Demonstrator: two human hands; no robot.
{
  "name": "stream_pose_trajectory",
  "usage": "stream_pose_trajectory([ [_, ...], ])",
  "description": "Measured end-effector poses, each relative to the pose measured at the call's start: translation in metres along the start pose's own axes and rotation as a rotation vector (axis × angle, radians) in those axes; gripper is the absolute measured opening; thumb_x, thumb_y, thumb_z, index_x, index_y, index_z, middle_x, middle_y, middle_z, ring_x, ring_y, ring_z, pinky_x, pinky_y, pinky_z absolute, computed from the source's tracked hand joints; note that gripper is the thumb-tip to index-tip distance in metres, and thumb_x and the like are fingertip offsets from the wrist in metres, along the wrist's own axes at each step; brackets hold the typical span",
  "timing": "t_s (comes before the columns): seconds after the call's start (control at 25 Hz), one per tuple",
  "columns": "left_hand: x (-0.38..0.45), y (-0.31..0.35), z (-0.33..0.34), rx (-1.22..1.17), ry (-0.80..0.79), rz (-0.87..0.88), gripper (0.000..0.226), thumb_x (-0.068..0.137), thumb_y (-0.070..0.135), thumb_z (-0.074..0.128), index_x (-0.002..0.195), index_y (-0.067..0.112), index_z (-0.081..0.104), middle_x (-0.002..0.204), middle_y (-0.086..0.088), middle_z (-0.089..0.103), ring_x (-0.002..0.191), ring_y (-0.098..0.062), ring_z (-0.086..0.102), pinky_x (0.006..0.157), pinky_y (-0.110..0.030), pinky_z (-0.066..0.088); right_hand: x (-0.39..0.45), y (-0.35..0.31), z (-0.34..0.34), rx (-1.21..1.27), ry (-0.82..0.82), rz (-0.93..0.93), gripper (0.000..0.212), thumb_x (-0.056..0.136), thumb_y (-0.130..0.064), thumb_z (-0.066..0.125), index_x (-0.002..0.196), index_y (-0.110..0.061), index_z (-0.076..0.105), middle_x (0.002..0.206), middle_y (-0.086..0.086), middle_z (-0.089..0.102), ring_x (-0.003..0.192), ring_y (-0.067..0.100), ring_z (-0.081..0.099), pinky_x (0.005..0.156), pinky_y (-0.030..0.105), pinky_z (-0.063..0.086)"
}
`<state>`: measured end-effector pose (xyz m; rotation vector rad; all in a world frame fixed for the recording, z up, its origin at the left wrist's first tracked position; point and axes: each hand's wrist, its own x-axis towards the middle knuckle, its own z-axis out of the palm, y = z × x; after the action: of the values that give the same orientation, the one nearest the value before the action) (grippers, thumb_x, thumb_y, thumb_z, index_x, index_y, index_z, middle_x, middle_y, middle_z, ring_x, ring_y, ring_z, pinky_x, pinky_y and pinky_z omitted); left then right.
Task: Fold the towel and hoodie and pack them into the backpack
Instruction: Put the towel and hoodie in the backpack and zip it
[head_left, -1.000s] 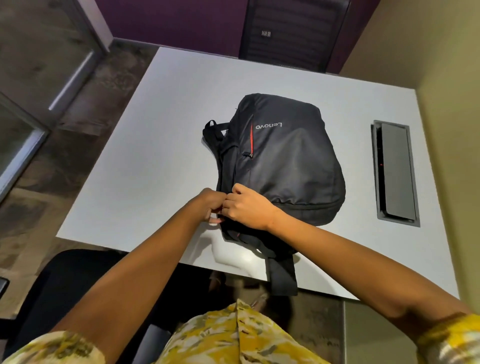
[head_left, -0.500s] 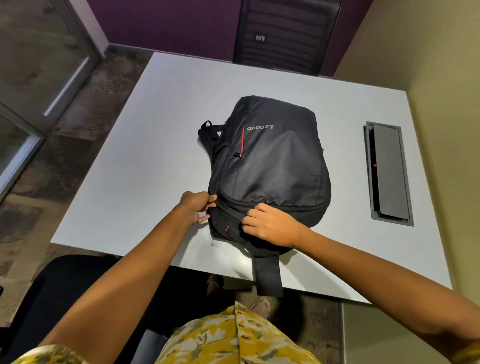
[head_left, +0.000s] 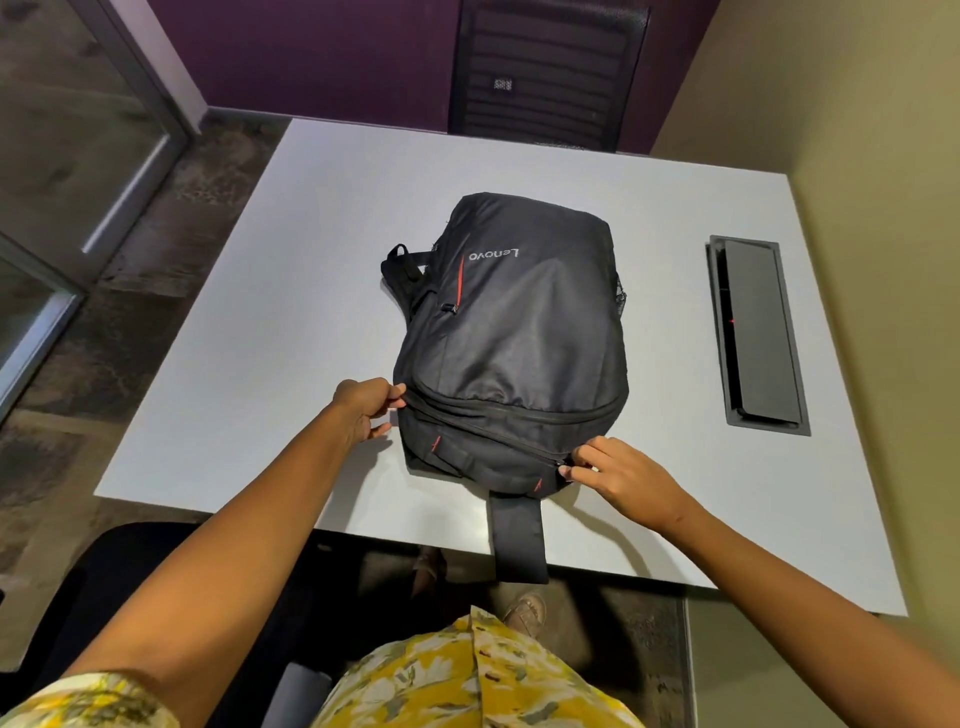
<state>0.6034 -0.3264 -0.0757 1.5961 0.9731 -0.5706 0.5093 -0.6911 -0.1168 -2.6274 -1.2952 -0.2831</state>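
Observation:
A bulging black Lenovo backpack (head_left: 519, 322) lies flat on the white table (head_left: 270, 322), its top end towards me. My left hand (head_left: 366, 408) pinches the fabric at the bag's near left corner, by the zip line. At the near right corner my right hand (head_left: 621, 475) pinches the zipper pull (head_left: 561, 464). The zip line between my hands looks shut. One black strap (head_left: 517, 538) hangs over the table's near edge. No towel or hoodie shows.
A grey cable hatch (head_left: 753, 332) is set into the table at the right. A black chair (head_left: 545, 73) stands at the far side, another sits at my lower left. A beige wall runs along the right; a glass partition is at the left.
My right hand has slid from beside the left hand along the zip line to the bag's right corner, shutting the zip. The left hand kept its hold on the left corner.

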Motion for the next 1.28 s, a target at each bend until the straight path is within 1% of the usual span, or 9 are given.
stream_pose_trajectory([
  [0.2, -0.009, -0.002, 0.004, -0.009, 0.060, 0.059, 0.004, 0.092, 0.013, 0.068, 0.091, 0.009, 0.069, 0.078, -0.003, 0.066, 0.074, -0.014, 0.051, 0.073, -0.033, 0.045, -0.028, -0.001, 0.004, 0.081, 0.070, 0.267, 0.034, 0.076, 0.004, 0.079, 0.107, -0.009, 0.074, 0.089, 0.006, 0.068, 0.075, 0.024, 0.060, 0.056, 0.030, 0.052],
  [0.32, -0.023, -0.015, 0.021, 0.183, 0.293, 0.253, 0.016, 0.092, 0.021, 0.067, 0.086, 0.006, 0.066, 0.095, -0.009, 0.067, 0.090, -0.028, 0.060, 0.078, -0.035, 0.046, -0.028, -0.032, 0.014, 0.368, 0.188, 0.613, 0.021, 0.087, -0.003, 0.072, 0.106, -0.011, 0.070, 0.094, 0.002, 0.070, 0.079, 0.024, 0.067, 0.067, 0.037, 0.056],
  [0.44, -0.060, -0.040, 0.052, 0.325, 0.495, 0.937, 0.006, 0.091, 0.011, 0.058, 0.090, 0.013, 0.052, 0.098, -0.002, 0.051, 0.090, -0.025, 0.053, 0.082, -0.038, 0.042, -0.009, -0.058, 0.016, 0.543, 0.333, 0.929, 0.007, 0.088, -0.011, 0.073, 0.095, -0.013, 0.073, 0.088, -0.004, 0.071, 0.074, 0.012, 0.067, 0.073, 0.028, 0.056],
  [0.52, -0.083, -0.049, 0.073, 0.488, 0.353, 1.392, 0.013, 0.086, 0.012, 0.064, 0.093, 0.012, 0.054, 0.096, -0.001, 0.052, 0.091, -0.020, 0.049, 0.083, -0.036, 0.038, 0.001, -0.061, 0.011, 0.620, 0.421, 1.078, 0.004, 0.086, -0.012, 0.076, 0.086, -0.015, 0.075, 0.080, -0.008, 0.071, 0.072, 0.006, 0.066, 0.071, 0.019, 0.054],
  [0.6, -0.093, -0.056, 0.098, 0.816, 0.083, 1.650, 0.022, 0.084, 0.023, 0.069, 0.100, 0.012, 0.059, 0.099, -0.002, 0.057, 0.094, -0.020, 0.051, 0.083, -0.034, 0.040, 0.004, -0.062, 0.005, 0.695, 0.469, 1.150, 0.007, 0.084, -0.012, 0.078, 0.090, -0.017, 0.077, 0.080, -0.009, 0.071, 0.076, 0.001, 0.067, 0.072, 0.011, 0.052],
  [0.8, -0.082, -0.069, 0.149, 1.320, -0.095, 1.563, 0.034, 0.082, 0.036, 0.074, 0.106, 0.013, 0.064, 0.102, -0.003, 0.062, 0.094, -0.024, 0.059, 0.078, -0.037, 0.048, 0.005, -0.070, -0.003, 0.855, 0.488, 1.392, 0.012, 0.081, -0.015, 0.082, 0.093, -0.016, 0.080, 0.082, -0.009, 0.075, 0.076, -0.005, 0.069, 0.073, 0.007, 0.052],
  [0.92, -0.078, -0.067, 0.154, 1.401, -0.102, 1.527, 0.025, 0.074, 0.025, 0.084, 0.079, 0.010, 0.064, 0.078, -0.007, 0.062, 0.073, -0.028, 0.062, 0.063, -0.037, 0.049, 0.011, -0.074, -0.006, 0.901, 0.499, 1.419, 0.011, 0.081, -0.016, 0.082, 0.092, -0.016, 0.081, 0.082, -0.008, 0.076, 0.074, -0.004, 0.069, 0.071, 0.005, 0.050],
  [1.08, -0.087, -0.057, 0.149, 1.297, -0.132, 1.361, 0.018, 0.093, 0.023, 0.063, 0.086, 0.007, 0.060, 0.091, -0.010, 0.063, 0.087, -0.031, 0.060, 0.071, -0.042, 0.047, 0.017, -0.073, -0.012, 0.807, 0.455, 1.402, 0.006, 0.085, -0.020, 0.078, 0.090, -0.020, 0.080, 0.082, -0.010, 0.075, 0.076, 0.000, 0.069, 0.072, 0.010, 0.052],
  [1.28, -0.098, -0.038, 0.130, 1.147, -0.120, 1.284, 0.021, 0.086, 0.029, 0.071, 0.076, 0.014, 0.059, 0.073, 0.002, 0.061, 0.070, -0.024, 0.060, 0.064, -0.035, 0.048, 0.025, -0.051, -0.018, 0.677, 0.476, 1.374, 0.005, 0.087, -0.022, 0.076, 0.090, -0.020, 0.079, 0.083, -0.008, 0.074, 0.075, 0.002, 0.066, 0.070, 0.014, 0.051],
])
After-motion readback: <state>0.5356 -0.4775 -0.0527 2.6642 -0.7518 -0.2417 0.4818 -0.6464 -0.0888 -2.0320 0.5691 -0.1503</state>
